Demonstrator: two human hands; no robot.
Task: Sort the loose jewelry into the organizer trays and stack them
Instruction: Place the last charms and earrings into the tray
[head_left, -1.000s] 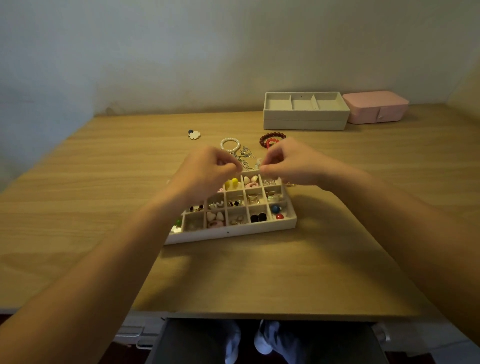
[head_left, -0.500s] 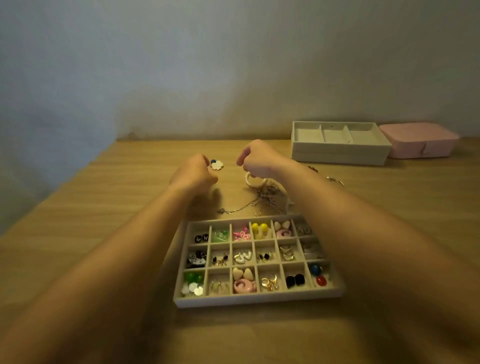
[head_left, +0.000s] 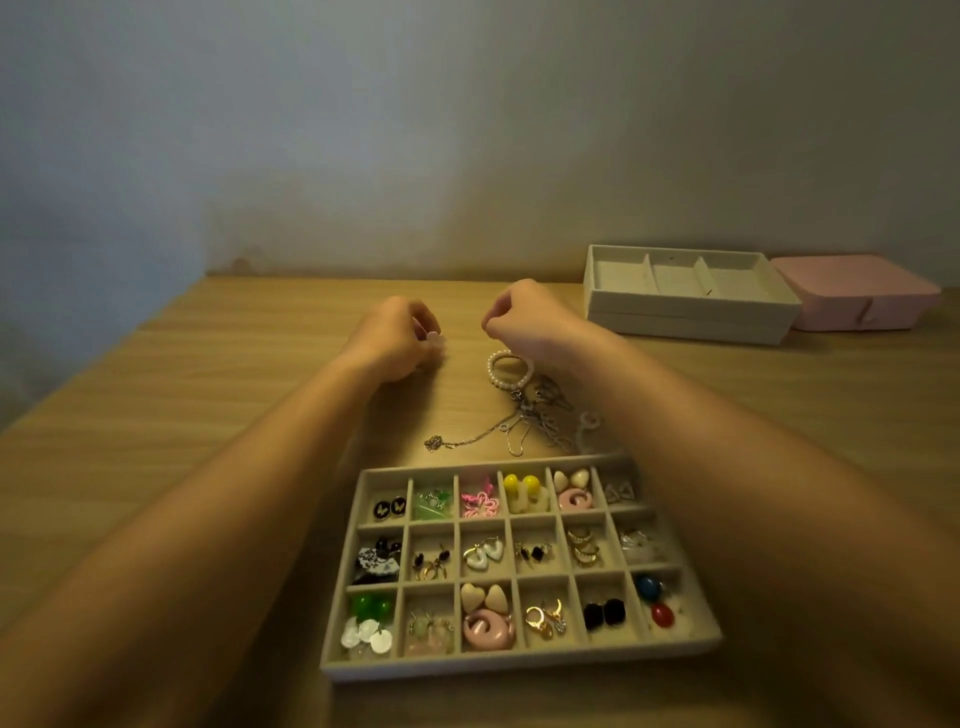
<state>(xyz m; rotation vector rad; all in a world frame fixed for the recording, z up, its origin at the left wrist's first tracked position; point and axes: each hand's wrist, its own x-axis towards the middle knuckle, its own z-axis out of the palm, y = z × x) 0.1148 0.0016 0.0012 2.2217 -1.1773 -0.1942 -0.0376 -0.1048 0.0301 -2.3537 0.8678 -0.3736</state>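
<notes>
While both forearms reach over the wooden table (head_left: 208, 389), the left hand (head_left: 395, 338) pinches a small pale piece (head_left: 435, 338) beyond the filled compartment tray (head_left: 519, 664) at the near edge. The right hand (head_left: 524, 317) hangs above the pearl bracelet (head_left: 511, 370) and tangled chains (head_left: 519, 428) with fingertips curled together; whether it holds anything cannot be told. Stacked empty trays (head_left: 691, 325) sit at the far right edge.

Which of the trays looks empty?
The three-compartment tray at far right, stacked on another beside the pink box: its sections look bare, while the near grid tray is full of earrings.
</notes>
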